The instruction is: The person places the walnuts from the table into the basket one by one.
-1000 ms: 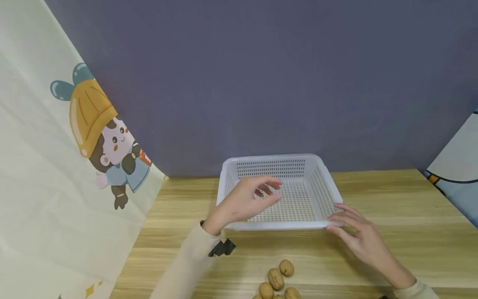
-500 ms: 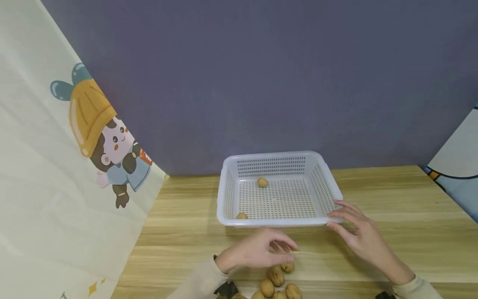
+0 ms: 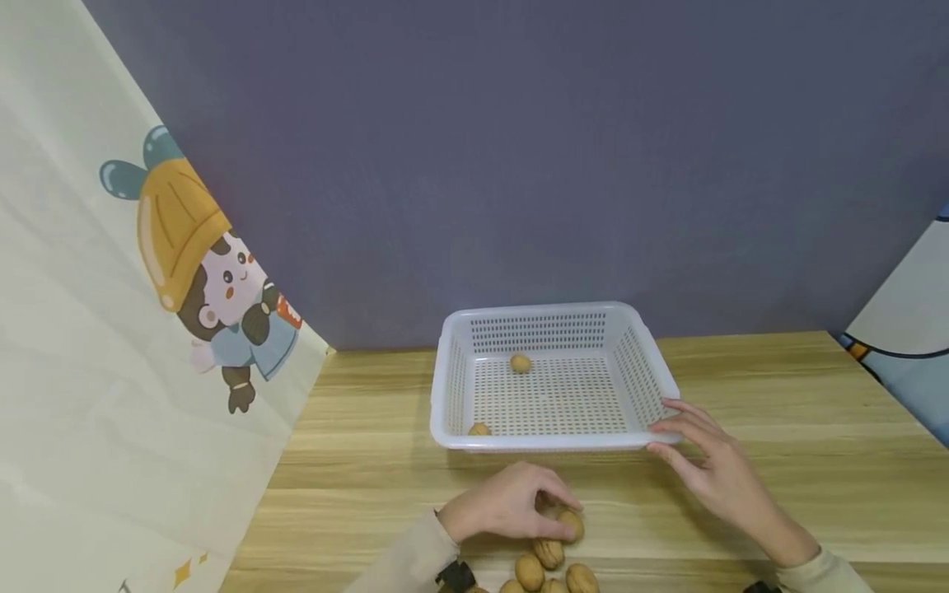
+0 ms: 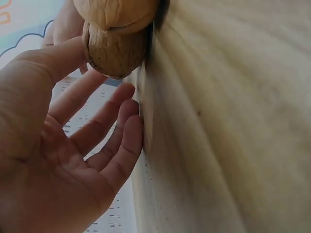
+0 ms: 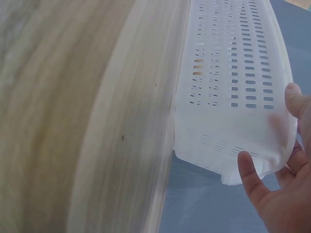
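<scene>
Low in the head view, my left hand (image 3: pixel 515 501) has thumb and index finger around a brown walnut (image 3: pixel 572 525) on the wooden table. The left wrist view shows the thumb against that walnut (image 4: pixel 114 53), its other fingers loosely bent; a nearer walnut (image 4: pixel 116 12) partly covers it. My right hand (image 3: pixel 715 473) grips the front right corner of a white perforated plastic basket (image 3: pixel 549 442), its thumb outside the rim. Inside the basket lie two walnuts, one toward the back (image 3: pixel 521 363) and one by the front left corner (image 3: pixel 479 429), partly hidden by the rim.
Several more walnuts (image 3: pixel 530 571) lie in a group at the bottom edge of the head view, some cut off. Behind the basket rises a dark grey-blue panel (image 3: pixel 519 165). A pale sheet with a cartoon figure (image 3: pixel 222 280) borders the table's left side.
My left hand has come back from over the basket to the walnuts and closed its fingertips around one. The two walnuts in the basket have come into sight. My right hand stays on the rim.
</scene>
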A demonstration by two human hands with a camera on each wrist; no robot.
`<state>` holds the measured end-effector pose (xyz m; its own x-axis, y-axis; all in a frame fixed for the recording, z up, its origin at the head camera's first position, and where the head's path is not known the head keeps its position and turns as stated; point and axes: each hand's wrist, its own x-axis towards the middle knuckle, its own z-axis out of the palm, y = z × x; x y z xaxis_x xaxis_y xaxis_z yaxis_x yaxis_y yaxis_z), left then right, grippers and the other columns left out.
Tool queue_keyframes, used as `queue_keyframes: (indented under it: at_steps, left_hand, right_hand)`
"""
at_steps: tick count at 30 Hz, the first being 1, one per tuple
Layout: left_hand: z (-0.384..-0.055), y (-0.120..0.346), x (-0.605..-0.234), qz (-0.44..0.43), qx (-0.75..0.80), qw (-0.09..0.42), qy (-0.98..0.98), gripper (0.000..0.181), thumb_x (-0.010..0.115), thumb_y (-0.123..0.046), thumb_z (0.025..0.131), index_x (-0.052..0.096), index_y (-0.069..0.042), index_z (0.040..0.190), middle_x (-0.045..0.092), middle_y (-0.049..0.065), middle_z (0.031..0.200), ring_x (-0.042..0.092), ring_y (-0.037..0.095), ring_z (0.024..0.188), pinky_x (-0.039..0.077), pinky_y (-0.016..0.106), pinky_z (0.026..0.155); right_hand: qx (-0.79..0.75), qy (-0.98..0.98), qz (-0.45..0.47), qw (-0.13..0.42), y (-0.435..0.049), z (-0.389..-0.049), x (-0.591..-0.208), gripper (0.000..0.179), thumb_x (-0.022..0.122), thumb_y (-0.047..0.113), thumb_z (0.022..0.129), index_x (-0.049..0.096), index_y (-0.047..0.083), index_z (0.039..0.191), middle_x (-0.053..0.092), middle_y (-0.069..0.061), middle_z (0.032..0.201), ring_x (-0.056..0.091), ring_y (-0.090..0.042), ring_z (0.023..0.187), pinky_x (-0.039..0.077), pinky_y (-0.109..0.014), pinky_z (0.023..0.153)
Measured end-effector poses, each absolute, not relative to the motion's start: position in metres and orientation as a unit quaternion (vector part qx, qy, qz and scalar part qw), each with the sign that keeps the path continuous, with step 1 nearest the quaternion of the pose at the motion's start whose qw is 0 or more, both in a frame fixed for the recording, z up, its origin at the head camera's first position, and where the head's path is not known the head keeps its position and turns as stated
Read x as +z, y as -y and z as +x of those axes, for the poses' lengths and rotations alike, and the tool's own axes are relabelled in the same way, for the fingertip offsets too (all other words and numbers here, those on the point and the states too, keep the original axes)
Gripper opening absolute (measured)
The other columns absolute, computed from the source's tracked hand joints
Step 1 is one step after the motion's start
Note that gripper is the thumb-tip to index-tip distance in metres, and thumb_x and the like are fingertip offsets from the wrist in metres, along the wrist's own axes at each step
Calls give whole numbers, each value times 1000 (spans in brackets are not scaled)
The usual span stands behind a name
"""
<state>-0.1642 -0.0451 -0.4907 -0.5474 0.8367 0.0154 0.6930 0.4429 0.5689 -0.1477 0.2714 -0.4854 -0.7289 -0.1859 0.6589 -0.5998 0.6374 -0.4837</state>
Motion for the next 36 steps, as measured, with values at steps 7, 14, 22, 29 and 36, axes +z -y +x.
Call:
queue_keyframes:
  at_steps: [7,14,22,29,36]
  left_hand:
    - [-169,44,-492,425,266,178,-846,35,86,-34,92,81,-19,123,77,-14,104,58,-14,84,50,5,78]
    - [-166,43,-491,384,290,202,-853,33,87,-31,92,81,-16,121,73,-19,89,59,-15,76,51,6,73]
    - [-166,37,-491,404,277,198,-849,35,83,-35,95,78,-21,127,68,-20,92,57,-15,79,50,7,75]
    - [-165,25,-489,449,213,159,-853,46,82,-47,94,74,-28,135,71,-21,99,56,-16,81,45,3,73]
    - [-165,20,-490,462,221,162,-843,38,80,-43,97,77,-26,130,71,-20,100,56,-16,84,45,2,74]
  right_hand:
    - [364,854,232,291,-271,-149,-489,40,89,-7,71,78,12,103,71,-27,128,40,14,143,25,-3,118]
    - [366,854,232,290,-271,-149,-492,40,89,-7,71,78,14,104,70,-28,128,40,13,143,24,-3,118]
    - [370,850,234,295,-273,-150,-490,40,89,-7,70,78,14,103,69,-29,127,42,12,143,26,-4,118]
    - [367,848,235,301,-274,-150,-490,42,89,-8,69,78,14,103,69,-30,128,42,12,143,25,-4,119]
    - [364,849,236,303,-272,-150,-490,42,89,-7,69,78,15,103,70,-29,127,42,12,143,25,-4,119]
